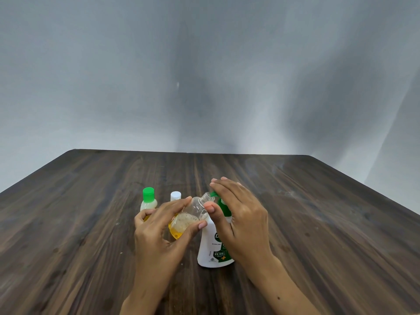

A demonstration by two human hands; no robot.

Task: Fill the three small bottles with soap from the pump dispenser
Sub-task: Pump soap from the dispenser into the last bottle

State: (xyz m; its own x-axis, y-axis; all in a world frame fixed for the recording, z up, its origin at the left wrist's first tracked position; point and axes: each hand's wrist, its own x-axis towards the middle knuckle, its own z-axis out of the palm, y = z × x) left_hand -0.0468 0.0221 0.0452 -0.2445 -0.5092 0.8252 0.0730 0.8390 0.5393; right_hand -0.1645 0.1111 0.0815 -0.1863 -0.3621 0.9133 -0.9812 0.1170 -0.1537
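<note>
Head view: left hand [156, 226] grips tilted clear bottle [188, 215] — right hand [236, 214], fingers extended, presses pump dispenser [214, 244].

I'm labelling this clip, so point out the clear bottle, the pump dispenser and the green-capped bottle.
clear bottle [193, 212]: head view, on its clear shoulder above the yellow soap.
pump dispenser [210, 248]: head view, on the white body's front.
green-capped bottle [148, 194]: head view, on the green cap.
</note>
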